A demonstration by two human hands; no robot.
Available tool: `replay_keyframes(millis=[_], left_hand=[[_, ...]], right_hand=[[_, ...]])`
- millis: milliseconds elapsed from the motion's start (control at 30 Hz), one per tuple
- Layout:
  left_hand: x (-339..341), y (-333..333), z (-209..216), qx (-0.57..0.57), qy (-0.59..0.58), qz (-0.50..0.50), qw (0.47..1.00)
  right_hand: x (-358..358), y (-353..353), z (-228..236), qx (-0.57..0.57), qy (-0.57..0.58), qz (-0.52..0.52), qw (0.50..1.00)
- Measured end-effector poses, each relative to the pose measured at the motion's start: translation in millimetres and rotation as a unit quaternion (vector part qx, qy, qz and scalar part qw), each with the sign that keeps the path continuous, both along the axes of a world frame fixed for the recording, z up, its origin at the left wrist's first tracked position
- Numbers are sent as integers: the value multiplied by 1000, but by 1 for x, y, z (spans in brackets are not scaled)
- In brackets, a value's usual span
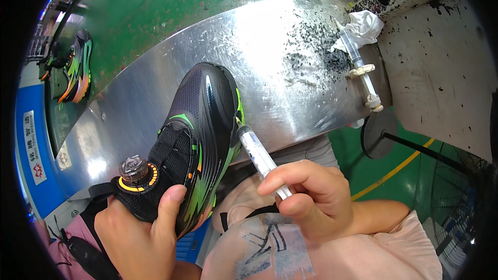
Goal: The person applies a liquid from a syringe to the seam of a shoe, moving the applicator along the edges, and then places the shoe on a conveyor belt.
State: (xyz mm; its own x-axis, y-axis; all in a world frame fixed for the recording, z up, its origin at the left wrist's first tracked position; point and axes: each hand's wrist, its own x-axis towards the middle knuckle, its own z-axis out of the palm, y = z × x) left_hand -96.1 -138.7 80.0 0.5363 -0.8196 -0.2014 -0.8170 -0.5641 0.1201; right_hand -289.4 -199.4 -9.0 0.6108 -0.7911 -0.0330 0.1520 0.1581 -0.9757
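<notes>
Thumb of the left hand (pixel 134 236) is pressing the ankle of a dial-closure sneaker (pixel 212 129), other fingers mostly hidden, apparently steadying it at the near edge of a metal bench (pixel 259 46). The right hand (pixel 314 199) is pinching a syringe (pixel 257 153) between bent fingertips, likely for control, its needle (pixel 238 122) aiming up-left at the sole edge. The sneaker's toe is pointing away, long axis leaning right. Beyond, another syringe (pixel 367 80) is lying beside crumpled cloth (pixel 366 28).

Fingers of the left hand (pixel 137 233) disappear behind the heel of a dark sneaker (pixel 192 145); right of the sneaker, the frame's dark rim crops a black wire cage (pixel 450 192).
</notes>
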Motion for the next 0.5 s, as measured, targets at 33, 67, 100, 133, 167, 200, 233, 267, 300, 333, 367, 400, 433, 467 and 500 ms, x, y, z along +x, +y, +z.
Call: replay_keyframes(millis=[33, 67, 100, 133, 167, 200, 233, 267, 300, 333, 367, 400, 433, 467, 500], left_hand=[[0, 0, 0, -1, 7, 3, 1000], [0, -2, 0, -2, 14, 6, 1000], [-1, -2, 0, -3, 20, 10, 1000], [-2, -1, -2, -12, -22, -18, 1000], [-4, 1, -4, -22, -65, -46, 997], [-4, 3, -6, -32, -108, -72, 991], [-3, 3, -6, -41, -76, -60, 994], [0, 2, -7, -50, -43, -48, 997], [2, 1, -8, -58, -11, -36, 998], [2, 2, -8, -52, -11, -32, 998], [2, 2, -8, -45, -11, -28, 999], [2, 2, -7, -38, -12, -24, 999], [1, 1, -6, -34, -5, -18, 999], [0, 0, -5, -30, 1, -11, 999], [-1, -1, -5, -26, 8, -4, 1000]], right_hand=[[1, 3, 0, -10, 6, -3, 1000], [2, 5, 0, -20, 13, -5, 1000], [2, 8, -1, -30, 19, -6, 999], [3, 10, -3, -43, 20, -6, 999], [4, 13, -5, -57, 20, -6, 998], [4, 14, -6, -71, 20, -5, 997], [4, 16, -5, -80, 23, 2, 997], [3, 17, -4, -89, 26, 10, 996], [4, 18, -2, -98, 28, 18, 995], [2, 18, 3, -80, 45, 44, 995], [3, 19, 4, -89, 43, 43, 994], [4, 20, 5, -97, 40, 41, 994], [5, 21, 5, -106, 37, 39, 993], [4, 23, 4, -106, 39, 44, 993], [3, 25, 4, -107, 42, 49, 992]])
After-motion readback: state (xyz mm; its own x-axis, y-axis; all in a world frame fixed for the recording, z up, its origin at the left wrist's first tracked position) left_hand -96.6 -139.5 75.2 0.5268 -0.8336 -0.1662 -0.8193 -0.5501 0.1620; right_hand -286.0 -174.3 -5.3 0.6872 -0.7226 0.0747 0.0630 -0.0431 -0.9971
